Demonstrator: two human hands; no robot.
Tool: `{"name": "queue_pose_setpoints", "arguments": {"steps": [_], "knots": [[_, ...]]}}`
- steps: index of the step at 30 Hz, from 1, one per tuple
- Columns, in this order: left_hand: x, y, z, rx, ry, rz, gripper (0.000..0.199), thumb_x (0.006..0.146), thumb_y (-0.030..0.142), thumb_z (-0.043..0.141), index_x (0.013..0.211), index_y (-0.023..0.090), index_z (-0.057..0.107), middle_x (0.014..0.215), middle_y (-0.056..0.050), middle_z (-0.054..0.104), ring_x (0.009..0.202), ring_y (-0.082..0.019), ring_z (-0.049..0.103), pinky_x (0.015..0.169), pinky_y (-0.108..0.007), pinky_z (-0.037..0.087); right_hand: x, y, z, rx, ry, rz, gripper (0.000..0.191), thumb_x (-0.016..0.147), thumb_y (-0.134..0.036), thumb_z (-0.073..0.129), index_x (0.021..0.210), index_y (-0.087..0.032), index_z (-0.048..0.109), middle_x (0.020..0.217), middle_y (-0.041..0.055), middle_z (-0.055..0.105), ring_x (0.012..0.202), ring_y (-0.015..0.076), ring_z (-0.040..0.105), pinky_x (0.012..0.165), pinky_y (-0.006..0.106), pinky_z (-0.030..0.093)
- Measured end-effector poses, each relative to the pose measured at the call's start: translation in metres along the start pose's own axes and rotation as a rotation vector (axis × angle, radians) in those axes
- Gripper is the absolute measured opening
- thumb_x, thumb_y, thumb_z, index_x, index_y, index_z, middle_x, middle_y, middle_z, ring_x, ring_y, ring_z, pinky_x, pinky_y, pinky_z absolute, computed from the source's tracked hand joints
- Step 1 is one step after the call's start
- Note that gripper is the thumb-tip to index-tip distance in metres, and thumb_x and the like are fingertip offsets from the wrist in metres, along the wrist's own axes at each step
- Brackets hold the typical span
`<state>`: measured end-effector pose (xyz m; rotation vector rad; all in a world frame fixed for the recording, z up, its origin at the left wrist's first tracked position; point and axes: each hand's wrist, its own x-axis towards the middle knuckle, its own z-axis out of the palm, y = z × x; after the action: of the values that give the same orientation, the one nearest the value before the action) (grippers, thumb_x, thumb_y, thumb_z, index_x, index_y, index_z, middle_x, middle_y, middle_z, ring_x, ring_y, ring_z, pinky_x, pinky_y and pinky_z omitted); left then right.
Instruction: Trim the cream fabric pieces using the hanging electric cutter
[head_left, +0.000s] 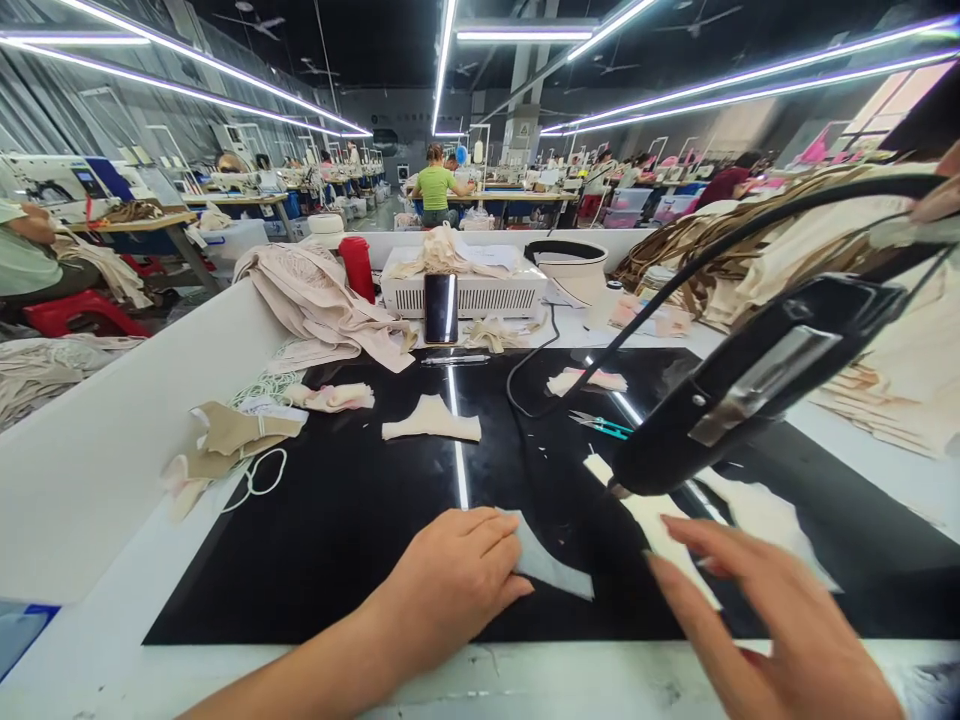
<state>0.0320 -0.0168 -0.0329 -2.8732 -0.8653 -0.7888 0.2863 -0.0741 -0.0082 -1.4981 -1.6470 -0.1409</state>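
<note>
My left hand (457,565) rests on the black mat with its fingers together, closed over the left end of a curved light-grey fabric piece (555,570). My right hand (780,610) is open, thumb and forefinger apart at a narrow cream fabric strip (664,530); whether it touches the strip I cannot tell. Just beyond, a black corded tool (720,400) with a metal plate on its side slants down, its tip close to the strip. A wider cream piece (772,520) lies partly behind my right hand. Another shaped cream piece (431,418) lies flat farther back.
Teal-handled thread snips (600,425) and a pen (455,359) lie on the black mat (300,560). A phone (441,308) leans on a white vented box (495,295). Fabric scraps (247,430) sit left, stacked cream pieces (885,330) right. The tool's cable (652,310) arches over the mat.
</note>
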Motion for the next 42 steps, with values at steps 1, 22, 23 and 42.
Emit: {"name": "queue_pose_setpoints", "arguments": {"steps": [1, 22, 23, 42], "knots": [[0.0, 0.001, -0.001, -0.009, -0.005, -0.005, 0.031, 0.109, 0.04, 0.047, 0.114, 0.014, 0.064, 0.124, -0.006, 0.073, 0.115, -0.022, 0.069, 0.096, -0.036, 0.059, 0.005, 0.002, -0.004, 0.033, 0.075, 0.113, 0.03, 0.095, -0.049, 0.064, 0.118, -0.03, 0.065, 0.105, 0.007, 0.066, 0.089, 0.031, 0.063, 0.091, 0.053, 0.051], [-0.002, 0.008, -0.003, 0.058, -0.034, 0.035, 0.032, 0.106, 0.043, 0.052, 0.114, 0.014, 0.063, 0.126, -0.007, 0.071, 0.116, -0.022, 0.067, 0.089, -0.036, 0.06, 0.1, -0.038, 0.03, 1.088, -0.082, 0.128, 0.041, 0.082, -0.041, 0.083, 0.112, -0.029, 0.058, 0.097, 0.0019, 0.067, 0.072, 0.0197, 0.067, 0.064, 0.038, 0.059], [-0.002, 0.008, -0.002, 0.058, -0.032, 0.034, 0.032, 0.107, 0.043, 0.051, 0.113, 0.013, 0.063, 0.126, -0.007, 0.072, 0.115, -0.023, 0.068, 0.089, -0.036, 0.06, 0.098, -0.043, 0.034, 1.123, -0.066, 0.12, 0.039, 0.083, -0.039, 0.082, 0.111, -0.028, 0.057, 0.094, 0.001, 0.066, 0.07, 0.0186, 0.065, 0.06, 0.036, 0.059], [-0.001, 0.01, 0.002, 0.075, 0.042, 0.026, 0.037, 0.108, 0.044, 0.048, 0.114, 0.012, 0.065, 0.123, -0.007, 0.074, 0.114, -0.021, 0.068, 0.087, -0.034, 0.055, 0.08, -0.063, 0.072, 1.118, 0.105, 0.116, 0.04, 0.091, -0.039, 0.073, 0.122, -0.032, 0.049, 0.088, -0.0031, 0.061, 0.063, 0.0154, 0.063, 0.054, 0.033, 0.056]]}}
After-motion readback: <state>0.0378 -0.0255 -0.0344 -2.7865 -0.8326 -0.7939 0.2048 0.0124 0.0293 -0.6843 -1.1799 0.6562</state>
